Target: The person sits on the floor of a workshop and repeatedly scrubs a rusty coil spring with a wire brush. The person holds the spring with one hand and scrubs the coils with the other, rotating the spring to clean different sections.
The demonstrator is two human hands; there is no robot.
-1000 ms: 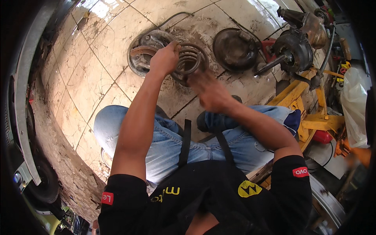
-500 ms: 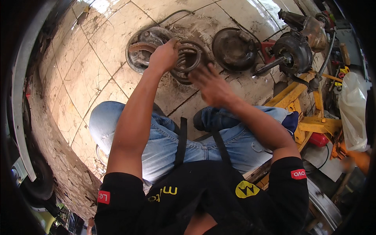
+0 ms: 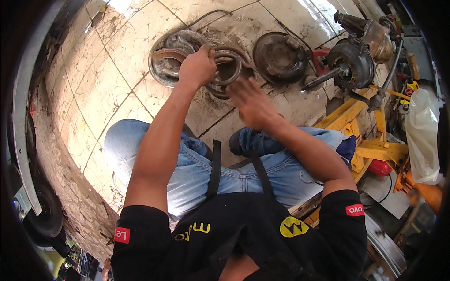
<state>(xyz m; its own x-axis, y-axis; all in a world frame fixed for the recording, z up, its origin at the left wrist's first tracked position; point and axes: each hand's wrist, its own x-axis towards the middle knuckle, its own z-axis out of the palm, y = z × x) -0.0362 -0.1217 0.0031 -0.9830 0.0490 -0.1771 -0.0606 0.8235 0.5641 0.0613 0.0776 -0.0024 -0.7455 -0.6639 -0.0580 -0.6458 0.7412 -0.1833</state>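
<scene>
My left hand [image 3: 198,66] is closed on the left side of a dark metal coil spring [image 3: 241,64] above the floor. The spring's stacked rings show to the right of the fist. At its lower right edge is my right hand [image 3: 255,104], fingers stretched out and smeared by motion; whether they touch the spring I cannot tell. Just behind the left fist lies a round brake backing plate [image 3: 159,70] with a curved, rusty brake shoe [image 3: 168,54] on it. A second dark round plate [image 3: 280,58] lies to the right on the tiles.
An axle hub assembly [image 3: 349,63] with a protruding shaft stands at the far right beside a yellow metal stand [image 3: 382,151]. A clear plastic bag [image 3: 422,136] hangs near it. Dark cable [image 3: 206,18] curves behind the plates. Cracked, dirty tiles [image 3: 117,89] spread to the left.
The spring has tilted a little, so fewer of its inner coils show. My left hand has shifted slightly right; my right hand stays beside the spring, still blurred.
</scene>
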